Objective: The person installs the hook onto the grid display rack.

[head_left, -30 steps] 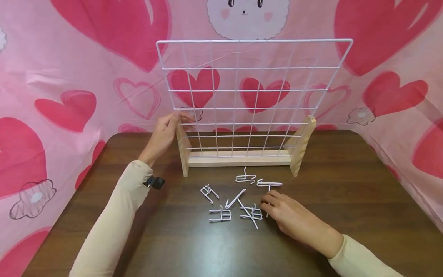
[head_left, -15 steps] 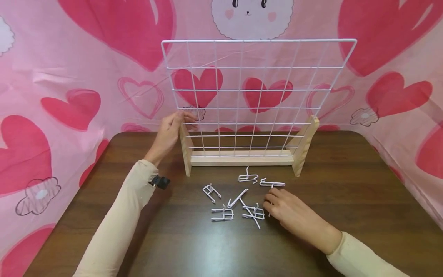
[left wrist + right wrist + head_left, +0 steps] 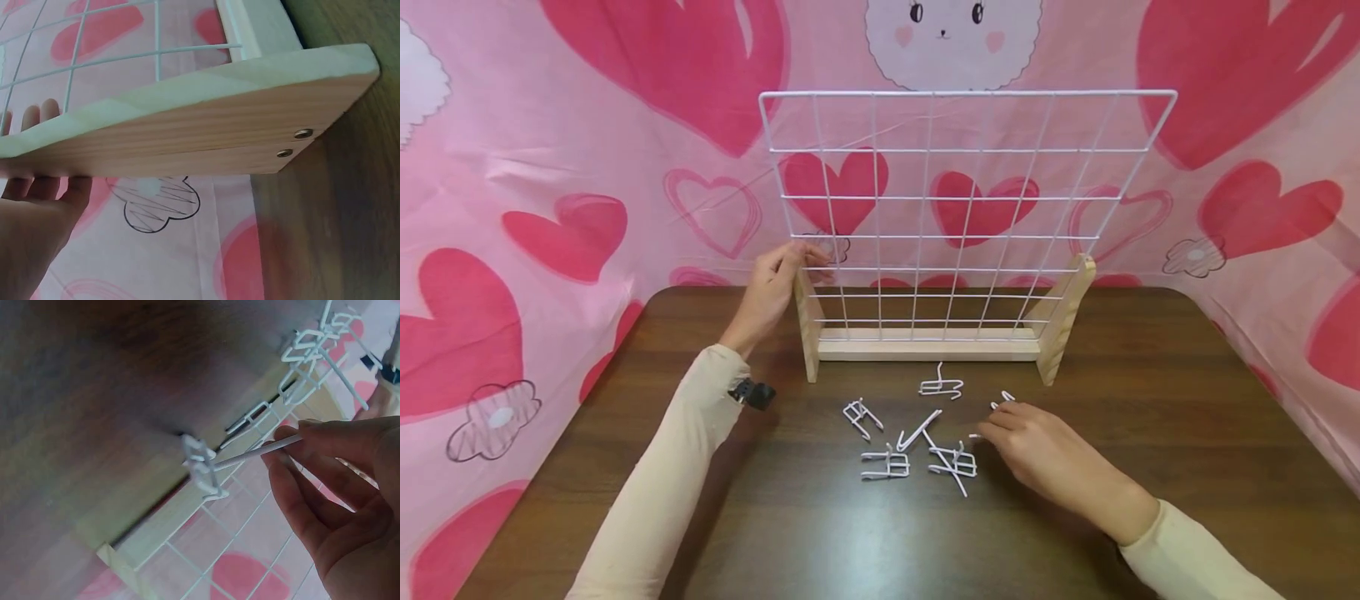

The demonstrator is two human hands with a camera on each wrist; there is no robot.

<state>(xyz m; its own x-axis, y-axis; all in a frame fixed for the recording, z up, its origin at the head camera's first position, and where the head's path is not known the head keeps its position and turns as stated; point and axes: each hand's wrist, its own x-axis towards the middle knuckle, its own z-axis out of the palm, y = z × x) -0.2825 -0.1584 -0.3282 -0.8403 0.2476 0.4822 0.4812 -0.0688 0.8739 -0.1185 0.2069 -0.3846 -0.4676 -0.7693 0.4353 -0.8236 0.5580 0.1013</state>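
Note:
My left hand grips the upper end of the stand's left wooden side panel. In the left wrist view, fingers show on both sides of that panel. A white wire grid stands upright in the wooden stand. Over the table on the right, my right hand pinches a white wire hook by its straight rod. From the right wrist view, the hook has its bent frame end pointing away from the fingertips. In the head view the hand covers most of it.
Several more white wire hooks lie on the brown table before the stand. One hook is closest to the wooden base bar; another lies nearer me. Two hooks overlap in the middle. A pink heart-patterned cloth hangs behind.
The right hand has taken up the hook it was touching and turned it slightly. The left hand stays on the side panel. The head view has shifted a little.

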